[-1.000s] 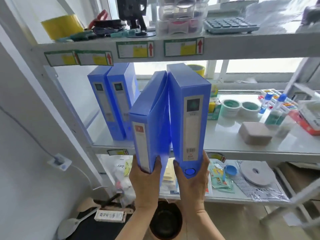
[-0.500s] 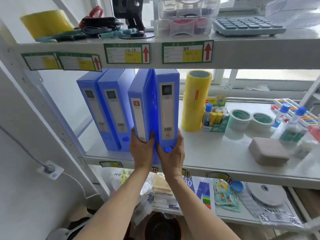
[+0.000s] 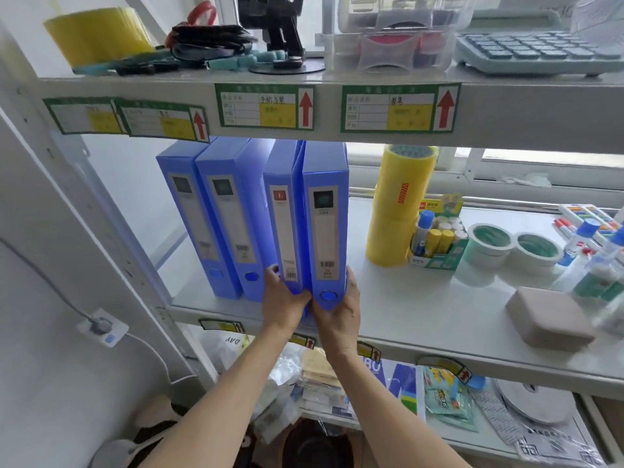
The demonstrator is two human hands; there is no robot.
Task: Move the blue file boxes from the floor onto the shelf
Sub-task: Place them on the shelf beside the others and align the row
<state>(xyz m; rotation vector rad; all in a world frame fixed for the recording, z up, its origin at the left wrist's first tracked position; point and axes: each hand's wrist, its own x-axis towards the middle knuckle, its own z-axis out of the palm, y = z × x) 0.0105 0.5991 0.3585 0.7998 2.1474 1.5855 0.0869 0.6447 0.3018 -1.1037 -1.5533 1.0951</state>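
Several blue file boxes stand upright in a row on the middle shelf [image 3: 422, 309]. The two at the left [image 3: 196, 224] [image 3: 233, 224] lean slightly and nobody touches them. My left hand [image 3: 282, 300] grips the bottom of the third box [image 3: 283, 228], which has a red label square. My right hand [image 3: 337, 309] grips the bottom of the fourth box [image 3: 326, 228], the rightmost one. Both held boxes rest on the shelf, pressed side by side against the others.
A tall stack of yellow tape rolls [image 3: 400, 204] stands just right of the boxes, then a glue-stick box [image 3: 437, 238], white tape rolls [image 3: 491, 241] and a brown block [image 3: 548, 320]. The upper shelf [image 3: 506, 113] hangs close above the box tops. A shelf post [image 3: 111, 231] is at left.
Both hands have carried the two boxes from below the shelf edge up onto the middle shelf and pushed them back beside the two standing boxes.
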